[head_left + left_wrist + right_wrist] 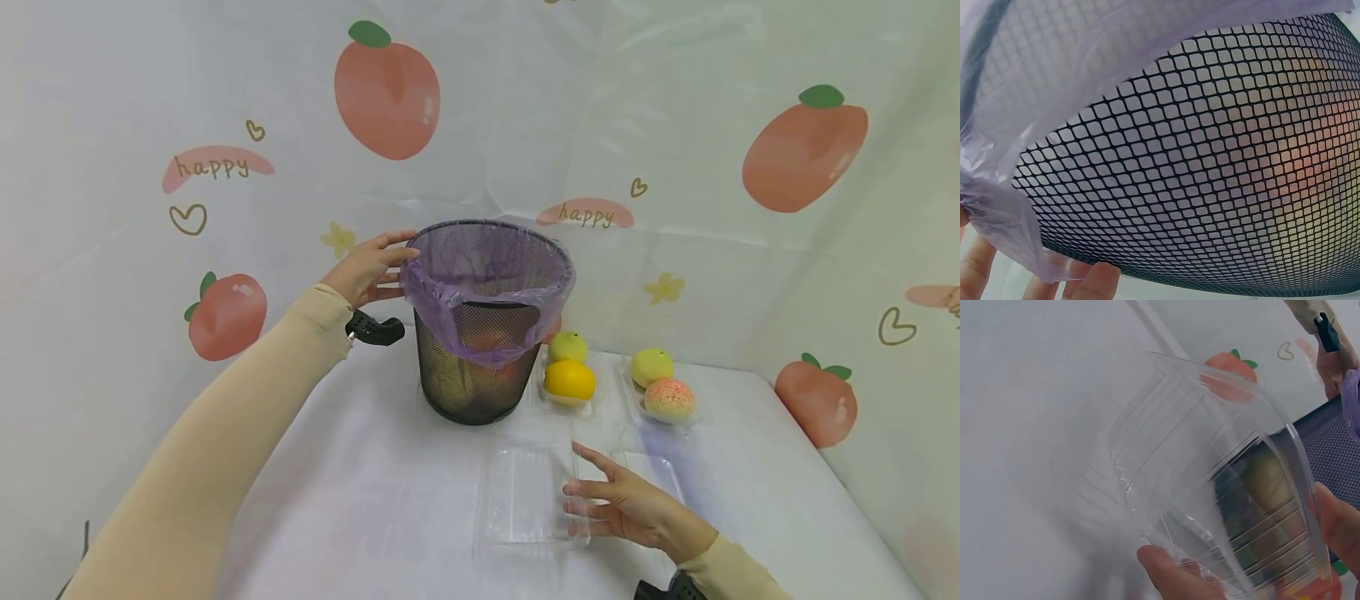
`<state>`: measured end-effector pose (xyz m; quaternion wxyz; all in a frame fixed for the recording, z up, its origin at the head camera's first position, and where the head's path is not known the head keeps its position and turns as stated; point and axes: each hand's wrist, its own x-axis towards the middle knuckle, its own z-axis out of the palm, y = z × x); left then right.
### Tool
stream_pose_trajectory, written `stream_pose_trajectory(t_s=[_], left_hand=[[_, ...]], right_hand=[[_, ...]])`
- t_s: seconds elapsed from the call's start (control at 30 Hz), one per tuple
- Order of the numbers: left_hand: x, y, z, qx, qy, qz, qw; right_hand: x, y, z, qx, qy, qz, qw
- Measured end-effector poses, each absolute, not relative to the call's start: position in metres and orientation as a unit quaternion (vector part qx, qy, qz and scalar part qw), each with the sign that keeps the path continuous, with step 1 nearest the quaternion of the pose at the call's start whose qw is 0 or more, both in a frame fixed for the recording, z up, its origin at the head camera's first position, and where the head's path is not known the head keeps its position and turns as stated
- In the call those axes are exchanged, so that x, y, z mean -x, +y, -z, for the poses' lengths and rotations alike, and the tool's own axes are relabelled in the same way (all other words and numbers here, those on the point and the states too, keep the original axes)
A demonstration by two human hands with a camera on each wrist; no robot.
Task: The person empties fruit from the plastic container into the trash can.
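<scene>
My left hand (369, 271) reaches to the left side of a black mesh bin (472, 400), its fingers fairly straight against the rim. A purple plastic bag (487, 342) lines the bin and folds over its rim. In the left wrist view, fingertips (1102, 280) touch the bag's edge and the mesh (1166, 162). Reddish and yellow shapes show blurred through it. At the front, my right hand (630, 508) grips a clear plastic box (525, 496) by its right side. In the right wrist view, thumb and fingers are on different sides of this box (1166, 444), which looks tilted.
Right of the bin, one clear tray holds a yellow-green fruit (567, 347) and an orange-yellow fruit (570, 382). Another holds a yellow-green fruit (651, 367) and a speckled pink fruit (670, 401). Another clear piece (663, 471) lies behind my right hand. A printed curtain (487, 108) stands behind.
</scene>
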<state>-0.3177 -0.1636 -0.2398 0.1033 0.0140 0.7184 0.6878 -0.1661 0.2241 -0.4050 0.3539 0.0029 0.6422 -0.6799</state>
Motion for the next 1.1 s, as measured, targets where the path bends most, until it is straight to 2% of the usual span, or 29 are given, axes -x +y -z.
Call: stream_pose_trajectory(t_s=[1.1], left_hand=[[0.3178, -0.1640, 0.2400, -0.013, 0.722, -0.684, 0.103]], right_hand=[[0.1714, 0.2270, 0.4047, 0.009, 0.627, 0.683, 0.375]])
